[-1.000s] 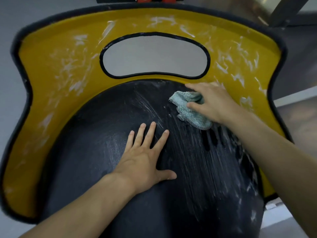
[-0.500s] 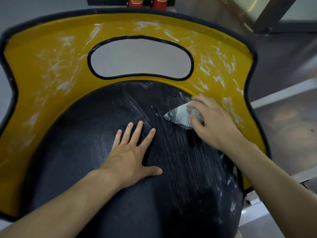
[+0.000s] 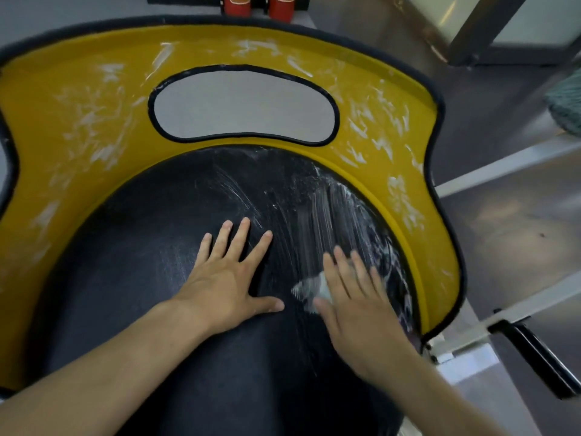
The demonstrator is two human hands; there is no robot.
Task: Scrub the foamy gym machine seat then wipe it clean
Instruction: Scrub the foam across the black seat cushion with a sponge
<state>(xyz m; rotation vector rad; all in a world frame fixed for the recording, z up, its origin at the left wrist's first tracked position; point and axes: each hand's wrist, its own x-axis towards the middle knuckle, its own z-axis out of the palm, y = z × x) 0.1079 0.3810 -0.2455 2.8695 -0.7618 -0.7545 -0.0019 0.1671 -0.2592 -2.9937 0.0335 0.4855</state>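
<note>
The gym seat has a black rounded pad [image 3: 132, 262] set in a yellow shell [image 3: 78, 121] with an oval cut-out. White foam streaks cover the pad's right half and speckle the shell. My left hand [image 3: 226, 278] lies flat on the pad's middle, fingers spread, holding nothing. My right hand [image 3: 355, 303] presses a small pale teal cloth [image 3: 309, 289] onto the pad just right of the left thumb. Most of the cloth is hidden under the palm and fingers.
Two red bottles [image 3: 257, 4] stand behind the seat's top edge. A teal mesh cloth [image 3: 566, 105] lies at the far right. A black handle [image 3: 534, 357] and grey metal frame bars [image 3: 503, 165] sit to the right of the seat.
My right hand has dragged the cloth from the pad's upper right edge down toward me, leaving fresh foam streaks. The left hand has stayed planted.
</note>
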